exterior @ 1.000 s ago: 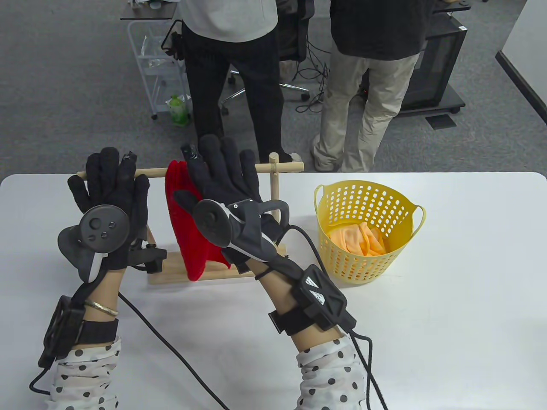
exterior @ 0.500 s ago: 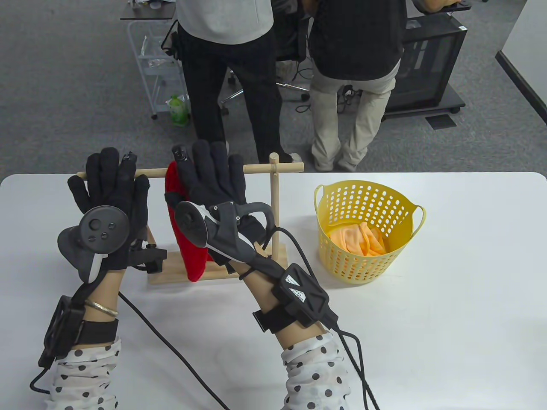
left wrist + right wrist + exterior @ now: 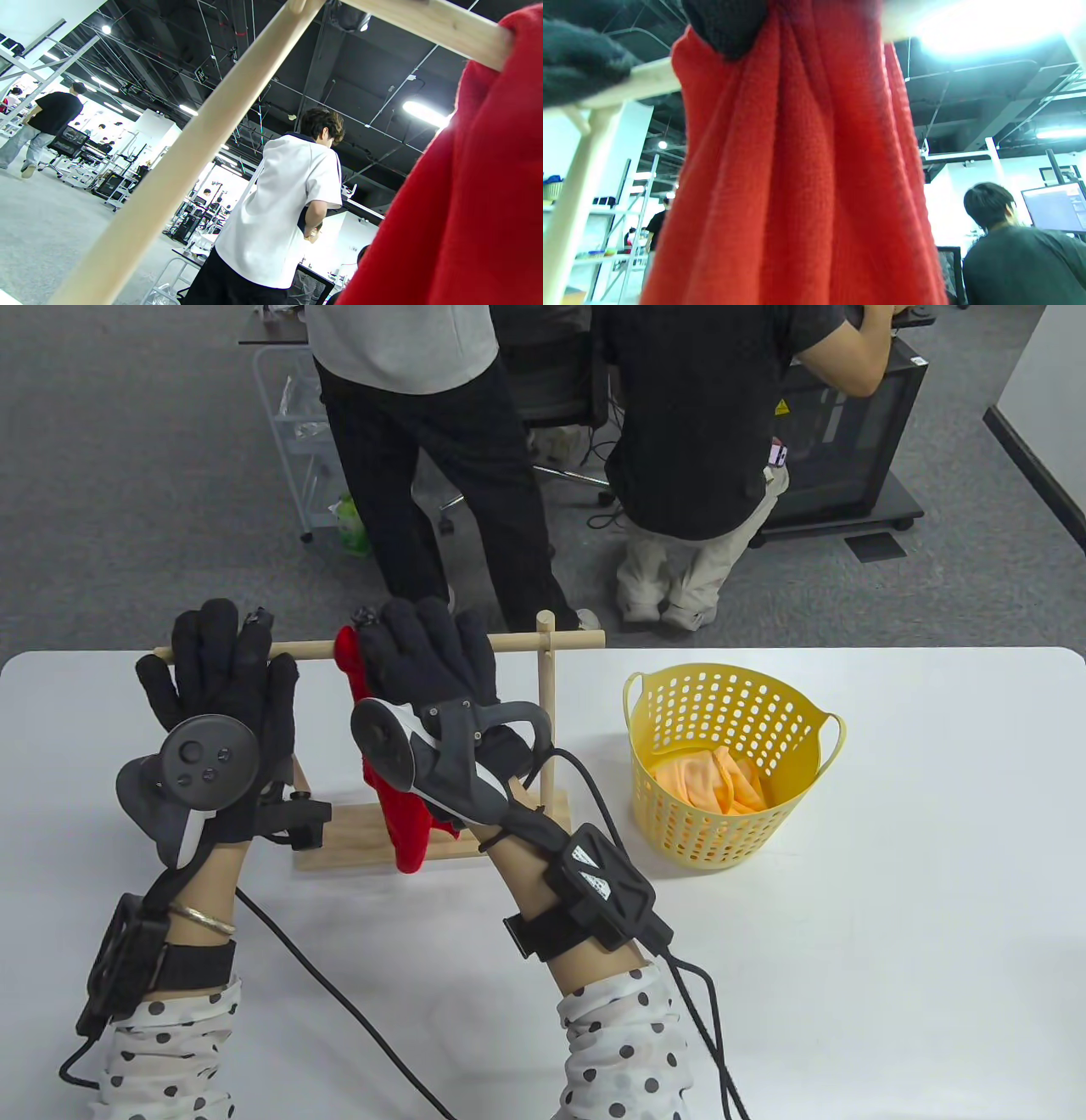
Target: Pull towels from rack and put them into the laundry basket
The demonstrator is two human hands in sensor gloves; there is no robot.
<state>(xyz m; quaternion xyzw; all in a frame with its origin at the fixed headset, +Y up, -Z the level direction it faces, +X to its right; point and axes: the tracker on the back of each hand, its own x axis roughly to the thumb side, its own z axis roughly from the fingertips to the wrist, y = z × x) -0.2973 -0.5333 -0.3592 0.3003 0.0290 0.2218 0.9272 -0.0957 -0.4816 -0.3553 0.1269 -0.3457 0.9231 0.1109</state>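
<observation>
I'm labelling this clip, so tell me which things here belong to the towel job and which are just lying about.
Part of the job:
red towel on the wooden rack
yellow laundry basket holding an orange towel
right hand gripping the red towel
left hand at the rack's rail

Just lying about:
green bottle on the floor
white wire cart

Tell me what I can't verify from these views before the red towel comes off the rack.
- Right hand fingertips: table view, hidden behind the bar and red towel; the right wrist view shows only bunched cloth.
- Left hand contact with the rack: table view, palm side hidden by the tracker; none in the wrist view.
- Basket contents: only an orange towel shows; anything beneath is hidden.
</observation>
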